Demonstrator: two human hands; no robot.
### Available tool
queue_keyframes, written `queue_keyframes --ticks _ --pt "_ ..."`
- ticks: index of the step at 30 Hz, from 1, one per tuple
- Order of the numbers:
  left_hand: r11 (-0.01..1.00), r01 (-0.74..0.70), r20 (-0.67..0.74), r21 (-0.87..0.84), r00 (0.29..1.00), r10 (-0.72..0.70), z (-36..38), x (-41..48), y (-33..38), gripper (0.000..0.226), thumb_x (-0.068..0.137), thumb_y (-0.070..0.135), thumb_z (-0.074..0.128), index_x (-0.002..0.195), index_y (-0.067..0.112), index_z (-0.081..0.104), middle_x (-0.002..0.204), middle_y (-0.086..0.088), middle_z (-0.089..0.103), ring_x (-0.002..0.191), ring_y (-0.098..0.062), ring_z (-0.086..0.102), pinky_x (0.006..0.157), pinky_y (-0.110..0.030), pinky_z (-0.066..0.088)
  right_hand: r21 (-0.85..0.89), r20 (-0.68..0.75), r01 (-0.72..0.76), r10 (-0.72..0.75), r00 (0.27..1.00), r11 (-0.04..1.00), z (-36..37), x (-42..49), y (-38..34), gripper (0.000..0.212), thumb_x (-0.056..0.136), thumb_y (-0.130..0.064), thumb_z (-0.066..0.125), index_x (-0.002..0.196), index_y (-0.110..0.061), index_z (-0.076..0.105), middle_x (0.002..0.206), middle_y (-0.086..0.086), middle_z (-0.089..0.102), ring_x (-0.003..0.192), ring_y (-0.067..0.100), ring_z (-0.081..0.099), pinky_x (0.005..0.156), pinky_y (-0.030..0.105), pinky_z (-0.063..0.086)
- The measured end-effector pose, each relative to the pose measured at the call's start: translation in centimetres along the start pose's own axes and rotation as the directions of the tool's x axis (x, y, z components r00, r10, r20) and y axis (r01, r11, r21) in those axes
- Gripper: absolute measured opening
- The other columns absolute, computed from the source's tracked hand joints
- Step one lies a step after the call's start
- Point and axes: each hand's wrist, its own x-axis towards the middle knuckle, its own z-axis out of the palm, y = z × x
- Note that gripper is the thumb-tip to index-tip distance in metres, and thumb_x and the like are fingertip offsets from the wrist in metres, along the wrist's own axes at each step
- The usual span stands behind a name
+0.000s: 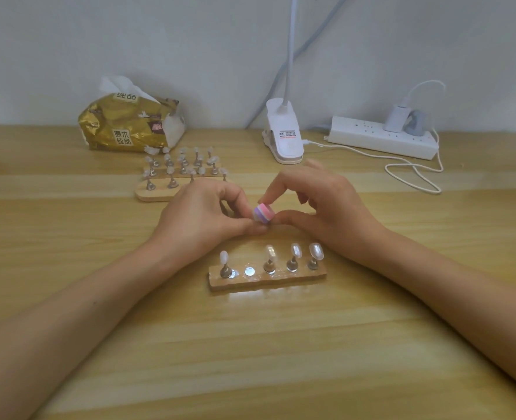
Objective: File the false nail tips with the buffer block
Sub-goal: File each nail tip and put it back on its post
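I am watching the right hand (320, 207) pinching the buffer block (263, 214), forefinger on top and thumb underneath, just above the middle of my view. The left hand (202, 216) is curling its fingers in at the block's 9 o'clock side, with its thumb tip right at the lower edge. I cannot tell whether they are gripping anything, as that spot is hidden. At 6 o'clock from the block, the near wooden holder (281, 284) is lying on the table (250, 359), carrying four false nail tips (295, 250) on stands and one bare metal disc (249, 271). A second holder (156, 194), crowded with tips, is sitting at 10 o'clock, a tissue pack (123, 125) beyond it. A clip lamp (284, 137) is standing at 12 o'clock and a power strip (384, 137) is lying at 2.
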Motion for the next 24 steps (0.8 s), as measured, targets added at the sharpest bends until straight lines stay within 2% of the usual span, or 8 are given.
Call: queue_keyframes --ticks 3,6,9,12,15,19,22,24 --pt "1.000 -0.011 -0.012 0.007 1.000 0.011 0.1 0.0 -0.2 0.026 0.055 0.054 0.080 0.065 0.034 0.069 0.054 0.021 0.060 0.052 0.000 0.052 0.064 -0.034 0.047 0.015 -0.006 0.056 -0.056 0.998 0.998 0.3 0.0 -0.2 0.015 0.082 -0.017 0.080 0.092 -0.021 0.070 0.083 -0.031 0.052 0.075 0.005 0.041 0.066 0.015 0.031" --pt "0.999 -0.048 -0.004 0.024 0.999 0.048 0.0 0.0 -0.2 0.022 0.060 0.048 0.083 0.066 0.033 0.068 0.062 0.022 0.063 0.056 0.000 0.054 0.067 -0.037 0.051 0.030 0.018 -0.011 0.011 1.000 0.999 0.1 0.0 0.3 0.017 0.081 -0.015 0.081 0.091 -0.021 0.069 0.084 -0.039 0.053 0.078 0.003 0.044 0.065 0.012 0.033" --pt "0.989 -0.136 0.042 0.050 0.990 0.134 -0.2 -0.2 -0.2 0.021 0.064 0.037 0.086 0.071 0.033 0.067 0.067 0.025 0.063 0.057 -0.001 0.052 0.063 -0.025 0.046 0.122 0.002 -0.038 0.038 0.999 0.992 -0.2 -0.2 0.4 0.016 0.083 -0.013 0.079 0.093 -0.018 0.069 0.089 -0.027 0.062 0.079 0.005 0.049 0.065 0.013 0.037" --pt "0.987 -0.162 0.109 -0.011 0.981 0.162 -1.0 -0.2 -0.5 0.024 0.063 0.027 0.089 0.078 0.029 0.072 0.076 0.018 0.069 0.057 -0.001 0.054 0.059 -0.010 0.041 0.217 0.013 -0.107 0.107 0.994 0.970 -0.4 -0.3 0.4 0.020 0.084 -0.010 0.078 0.098 -0.021 0.069 0.095 -0.016 0.068 0.083 0.011 0.055 0.062 0.028 0.048" --pt "0.991 -0.128 0.139 -0.031 0.982 0.132 -1.5 -0.1 -0.6 0.022 0.065 0.026 0.088 0.080 0.032 0.074 0.080 0.016 0.072 0.059 0.001 0.056 0.060 -0.008 0.042 0.291 0.011 -0.145 0.148 0.989 0.946 -0.4 -0.3 0.2 0.025 0.085 -0.010 0.078 0.105 -0.022 0.068 0.093 -0.011 0.069 0.084 0.010 0.061 0.065 0.030 0.051" --pt "0.993 -0.109 0.099 -0.034 0.989 0.112 -1.1 -0.1 -0.5 0.018 0.071 0.023 0.086 0.073 0.034 0.073 0.070 0.023 0.068 0.058 0.004 0.058 0.058 -0.006 0.041 0.253 -0.004 -0.088 0.092 0.996 0.964 -0.1 -0.5 -0.5 0.011 0.090 -0.020 0.074 0.099 -0.018 0.067 0.091 -0.011 0.069 0.093 0.010 0.066 0.073 0.030 0.055" --pt "0.994 -0.106 0.082 -0.021 0.991 0.107 -0.8 -0.2 -0.3 0.018 0.072 0.022 0.086 0.070 0.033 0.072 0.059 0.027 0.062 0.054 0.005 0.057 0.055 -0.005 0.039 0.291 -0.048 -0.026 0.041 0.998 0.956 0.0 -0.5 -0.9 0.013 0.090 -0.017 0.074 0.099 -0.011 0.067 0.092 -0.006 0.070 0.092 0.014 0.069 0.078 0.032 0.057" --pt "0.995 -0.097 0.070 -0.017 0.993 0.098 -0.7 -0.2 -0.2 0.019 0.072 0.022 0.086 0.067 0.031 0.070 0.056 0.027 0.061 0.052 0.005 0.055 0.054 -0.005 0.038 0.271 -0.005 -0.024 0.026 1.000 0.962 0.0 -0.4 -0.9 0.014 0.087 -0.013 0.076 0.097 -0.009 0.067 0.090 -0.004 0.071 0.089 0.012 0.069 0.080 0.032 0.057"
